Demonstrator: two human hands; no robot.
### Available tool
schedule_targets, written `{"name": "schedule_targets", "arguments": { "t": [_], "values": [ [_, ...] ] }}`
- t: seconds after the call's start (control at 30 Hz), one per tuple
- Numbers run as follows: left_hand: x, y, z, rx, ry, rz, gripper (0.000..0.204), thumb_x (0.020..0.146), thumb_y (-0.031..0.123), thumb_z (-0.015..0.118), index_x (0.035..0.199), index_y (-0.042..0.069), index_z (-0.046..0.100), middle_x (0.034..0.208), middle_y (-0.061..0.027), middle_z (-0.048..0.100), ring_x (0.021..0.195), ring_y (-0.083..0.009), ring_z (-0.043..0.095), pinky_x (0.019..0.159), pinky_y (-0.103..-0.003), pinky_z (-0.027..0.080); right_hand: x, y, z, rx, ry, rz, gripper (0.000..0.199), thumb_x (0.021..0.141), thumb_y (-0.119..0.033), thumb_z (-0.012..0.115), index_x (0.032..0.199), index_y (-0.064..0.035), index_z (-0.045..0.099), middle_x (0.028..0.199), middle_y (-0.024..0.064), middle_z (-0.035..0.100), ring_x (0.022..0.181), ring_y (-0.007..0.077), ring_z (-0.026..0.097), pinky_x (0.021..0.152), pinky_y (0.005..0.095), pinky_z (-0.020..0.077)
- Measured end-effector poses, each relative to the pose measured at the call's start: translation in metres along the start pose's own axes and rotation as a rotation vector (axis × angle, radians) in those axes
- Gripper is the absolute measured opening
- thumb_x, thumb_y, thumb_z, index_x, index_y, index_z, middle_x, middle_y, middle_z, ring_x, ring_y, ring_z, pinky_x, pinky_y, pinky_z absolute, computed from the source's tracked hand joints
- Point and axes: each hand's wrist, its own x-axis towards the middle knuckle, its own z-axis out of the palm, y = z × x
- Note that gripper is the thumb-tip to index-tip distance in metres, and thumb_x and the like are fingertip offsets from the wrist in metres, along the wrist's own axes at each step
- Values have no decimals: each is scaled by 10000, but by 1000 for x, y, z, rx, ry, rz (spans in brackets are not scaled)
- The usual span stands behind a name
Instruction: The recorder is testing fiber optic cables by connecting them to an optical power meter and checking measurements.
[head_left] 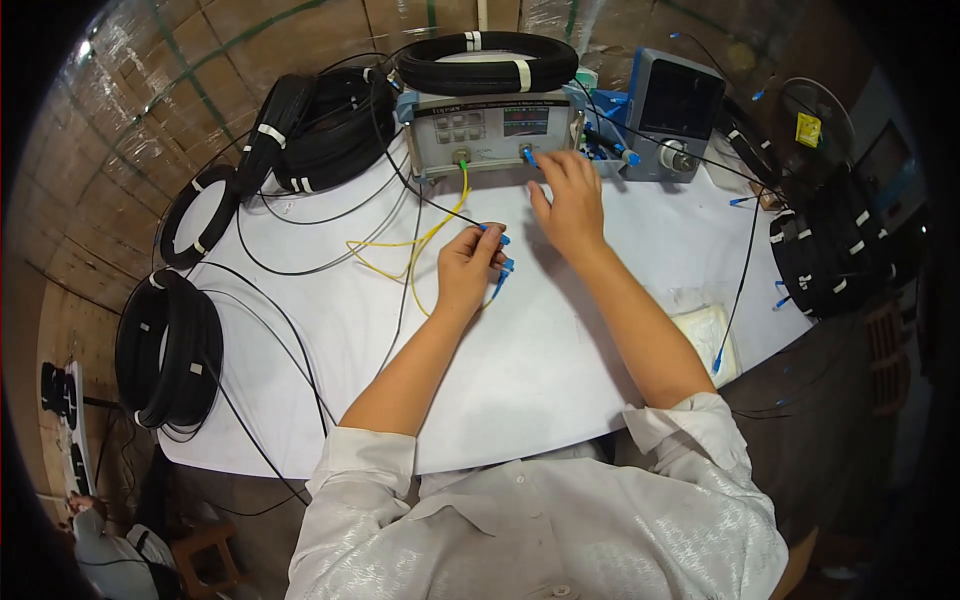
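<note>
My left hand (468, 266) rests on the white table (560, 340), closed around blue fibre connectors (502, 266) on the ends of thin cables. My right hand (570, 195) reaches to the front of a grey test instrument (490, 130), with its fingertips on a blue connector (527, 155) at the instrument's right port. A yellow cable (440, 225) runs from the green-tipped left port down across the table in loops.
Coils of black cable lie around: on top of the instrument (487, 60), at the back left (320, 125), at the left edge (170, 345) and at the right (835, 250). A blue-grey device with a dark screen (675, 110) stands at the right. A clear packet (710, 335) lies nearby.
</note>
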Motion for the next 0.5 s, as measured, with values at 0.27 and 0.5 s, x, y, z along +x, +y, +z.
{"name": "schedule_targets", "arguments": {
  "t": [0.27,0.5],
  "values": [
    [-3,3,-7,79,-12,56,294,986,279,567,987,1,664,878,-37,638,822,-96,590,702,-237,474,1,23,-4,2,-220,-49,131,850,-205,671,833,-78,700,797,62,667,828,280,591,870,420,421],
    [3,21,3,254,-480,-71,302,973,254,586,979,-26,698,1026,-45,677,855,-95,554,786,-248,448,12,16,-69,264,-829,-361,128,753,-161,717,873,-118,731,816,51,609,922,255,553,896,393,410]
  ]
}}
